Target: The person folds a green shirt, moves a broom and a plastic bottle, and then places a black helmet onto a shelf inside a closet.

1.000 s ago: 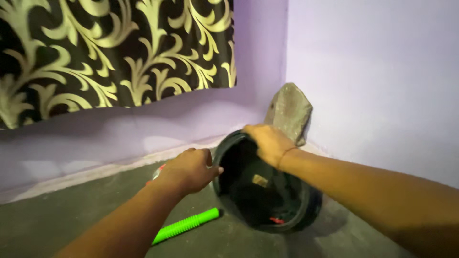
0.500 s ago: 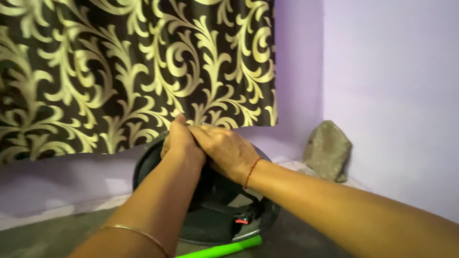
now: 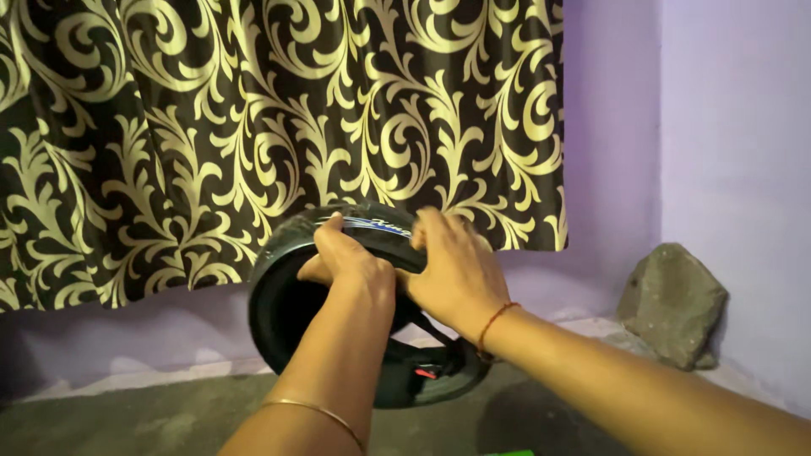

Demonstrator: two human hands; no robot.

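Both my left hand and right hand have fingers clamped over the tyre top; I should keep grips close, evenly balanced.

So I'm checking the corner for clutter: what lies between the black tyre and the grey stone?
In the head view, only bare floor lies between the black tyre and the grey stone.

Black tyre now lifted off the floor and held more upright in front of the curtain. Left hand and right hand moved to its top edge, gripping side by side.
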